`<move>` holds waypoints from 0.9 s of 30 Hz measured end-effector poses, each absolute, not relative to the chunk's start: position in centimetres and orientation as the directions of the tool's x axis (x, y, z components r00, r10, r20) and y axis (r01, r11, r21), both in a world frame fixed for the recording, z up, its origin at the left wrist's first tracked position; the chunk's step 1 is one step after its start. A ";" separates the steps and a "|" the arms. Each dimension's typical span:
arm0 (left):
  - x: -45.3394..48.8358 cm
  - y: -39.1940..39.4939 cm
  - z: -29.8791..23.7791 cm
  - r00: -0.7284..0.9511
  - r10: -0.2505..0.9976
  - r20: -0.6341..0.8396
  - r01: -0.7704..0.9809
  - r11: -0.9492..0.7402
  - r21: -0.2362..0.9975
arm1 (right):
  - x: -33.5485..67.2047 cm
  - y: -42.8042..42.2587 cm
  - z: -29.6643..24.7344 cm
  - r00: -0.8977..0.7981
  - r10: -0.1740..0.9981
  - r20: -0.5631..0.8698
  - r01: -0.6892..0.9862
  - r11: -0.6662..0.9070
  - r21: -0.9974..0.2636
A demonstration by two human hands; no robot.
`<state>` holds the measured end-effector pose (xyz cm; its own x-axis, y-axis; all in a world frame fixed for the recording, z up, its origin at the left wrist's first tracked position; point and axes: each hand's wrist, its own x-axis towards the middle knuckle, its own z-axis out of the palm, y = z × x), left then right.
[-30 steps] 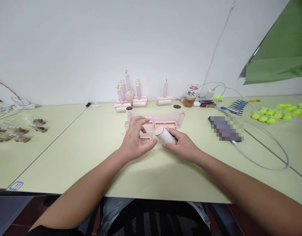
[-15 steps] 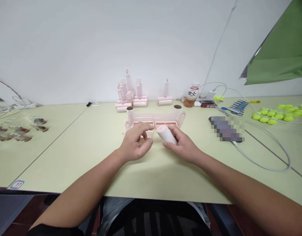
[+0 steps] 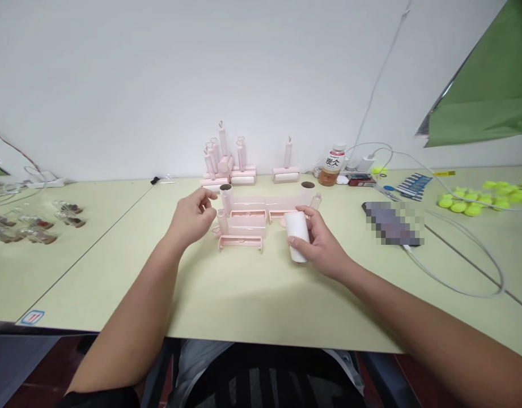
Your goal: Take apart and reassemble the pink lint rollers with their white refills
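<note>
My right hand [image 3: 322, 241] is wrapped round a white lint roller roll [image 3: 297, 235], held nearly upright above the table. My left hand [image 3: 193, 216] has its fingers bent and apart, with nothing visible in it, beside a standing roll with a brown core [image 3: 225, 195]. In front of me lie pink lint roller frames; the nearest frame [image 3: 241, 242] faces me beside a translucent pink cover [image 3: 247, 226]. Another pink frame [image 3: 281, 214] sits partly behind the held roll. A second standing roll [image 3: 308, 188] is at the back right of the group.
Several lint rollers with handles [image 3: 233, 164] stand by the wall, one more [image 3: 286, 170] to their right. Farther right are a drink bottle [image 3: 332, 164], a phone [image 3: 392, 224] on a white cable and yellow-green pieces [image 3: 469, 201]. Small wrapped items [image 3: 35, 226] lie left.
My left hand has moved left and away, from close to the held roll to beside the standing roll. My right hand has turned the held roll more upright and shifted slightly right.
</note>
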<state>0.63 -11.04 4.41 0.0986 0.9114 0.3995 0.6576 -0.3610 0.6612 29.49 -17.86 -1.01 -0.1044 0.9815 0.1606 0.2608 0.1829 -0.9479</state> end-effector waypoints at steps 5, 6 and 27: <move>0.2 -11.2 4.9 0.148 0.971 0.185 0.774 -0.231 0.590 | 29.7 -17.8 -1.1 -0.100 0.983 0.155 0.271 0.177 -0.946; 0.2 -11.3 5.0 0.135 0.969 0.205 0.771 -0.233 0.592 | 29.6 -17.9 -1.0 -0.103 0.983 0.154 0.272 0.177 -0.946; 6.5 -14.4 1.6 0.572 0.820 -0.028 0.820 -0.571 0.041 | 29.3 -18.0 -0.2 -0.107 0.994 -0.005 0.091 0.005 -0.996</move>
<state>6.47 -14.41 1.58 0.5720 0.8198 -0.0281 0.8201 -0.5708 0.0409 29.27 -17.96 -0.18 -0.1068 0.9943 -0.0052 0.0913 0.0045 -0.9958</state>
